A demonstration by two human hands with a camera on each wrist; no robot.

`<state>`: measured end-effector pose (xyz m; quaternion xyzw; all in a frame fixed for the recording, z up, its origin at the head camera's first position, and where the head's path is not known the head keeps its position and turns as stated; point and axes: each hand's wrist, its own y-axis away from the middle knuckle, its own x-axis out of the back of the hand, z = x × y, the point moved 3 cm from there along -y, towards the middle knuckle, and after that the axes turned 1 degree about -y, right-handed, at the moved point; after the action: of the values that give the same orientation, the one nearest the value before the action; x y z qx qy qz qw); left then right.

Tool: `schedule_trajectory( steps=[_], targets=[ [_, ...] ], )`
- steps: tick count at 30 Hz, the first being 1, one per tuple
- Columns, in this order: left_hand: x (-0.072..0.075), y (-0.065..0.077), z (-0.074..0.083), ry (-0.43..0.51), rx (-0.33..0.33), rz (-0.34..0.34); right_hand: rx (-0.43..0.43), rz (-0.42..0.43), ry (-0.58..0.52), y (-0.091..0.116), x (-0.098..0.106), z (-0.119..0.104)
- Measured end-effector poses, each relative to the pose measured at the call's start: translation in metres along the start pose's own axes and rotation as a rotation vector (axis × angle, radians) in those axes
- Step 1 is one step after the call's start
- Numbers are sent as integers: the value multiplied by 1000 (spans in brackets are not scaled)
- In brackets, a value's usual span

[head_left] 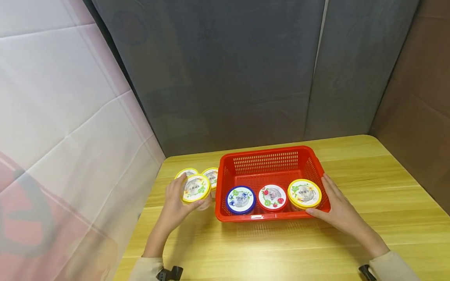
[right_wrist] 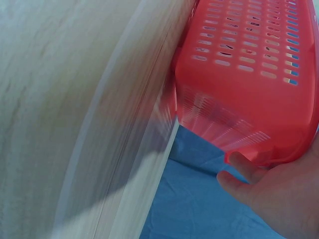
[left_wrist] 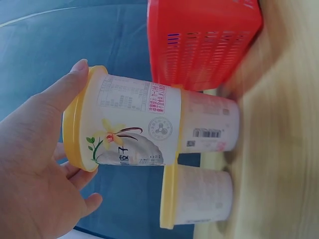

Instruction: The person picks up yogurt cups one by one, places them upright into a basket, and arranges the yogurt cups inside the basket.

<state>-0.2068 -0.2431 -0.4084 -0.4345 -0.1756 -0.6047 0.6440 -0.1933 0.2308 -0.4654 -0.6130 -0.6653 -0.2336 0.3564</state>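
My left hand grips a yogurt cup by its yellow lid, to the left of the red basket. In the left wrist view this white cup shows a vanilla flower and is raised off the table. Two more yellow-lidded cups stand on the table behind it. My right hand holds the basket's front right corner, thumb on the front rim and fingers along the right side. Along the basket's front stand a blue-lidded cup, a red-lidded cup and a yellow-lidded cup.
The wooden table carries the basket and cups. A dark grey cloth wall rises at its back edge. A pale printed sheet hangs on the left and a brown panel on the right.
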Motion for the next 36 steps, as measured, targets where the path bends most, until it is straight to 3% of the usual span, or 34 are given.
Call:
schedule_trajectory(
  steps=[9,22,36],
  targets=[
    [1,-13,11,-14,-22,7,7,6,-5,0,0,1],
    [4,-28,26,4,12,-4,-3,-4,-4,0,1,-1],
    [3,-47,43,-6,-27,-33,-7,-6,-2,-1,-1,2]
  ],
)
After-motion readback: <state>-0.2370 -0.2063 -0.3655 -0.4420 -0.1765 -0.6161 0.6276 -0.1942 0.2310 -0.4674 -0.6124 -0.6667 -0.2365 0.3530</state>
